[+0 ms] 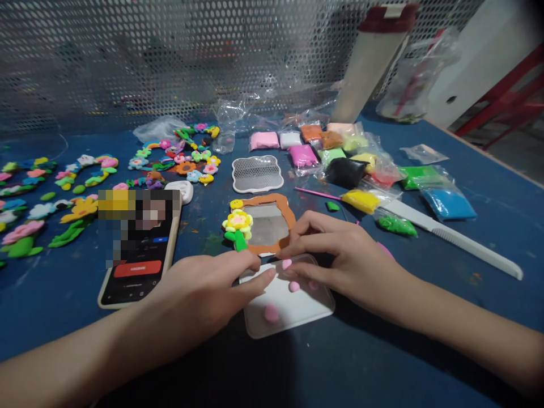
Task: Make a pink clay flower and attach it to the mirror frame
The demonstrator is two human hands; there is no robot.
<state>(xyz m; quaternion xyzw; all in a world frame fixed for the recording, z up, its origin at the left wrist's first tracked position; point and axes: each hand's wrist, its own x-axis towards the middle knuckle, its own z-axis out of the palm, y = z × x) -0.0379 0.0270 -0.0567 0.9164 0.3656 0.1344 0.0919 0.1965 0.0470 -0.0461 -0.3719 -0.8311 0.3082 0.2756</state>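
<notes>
Two bare hands work above a blue, paint-flecked surface [357,362] backed by a perforated metal screen [170,62]. The left hand [208,283], fingers loosely bent, reaches over the near edge of a white tray [297,317] dotted with pink clay pieces [271,313]; whether it grips anything cannot be told. The right hand [340,258], partly curled with thumb and fingers apart, closes around a small pink piece [287,264], contact unclear. Just beyond both hands lies a brown clay-edged frame [287,211] bearing a yellow flower [238,221]. A phone [144,249] rests left of the left hand; packets of colored clay [310,158] and a tall bottle [361,68] stand beyond the right, near a red chair [501,90].
</notes>
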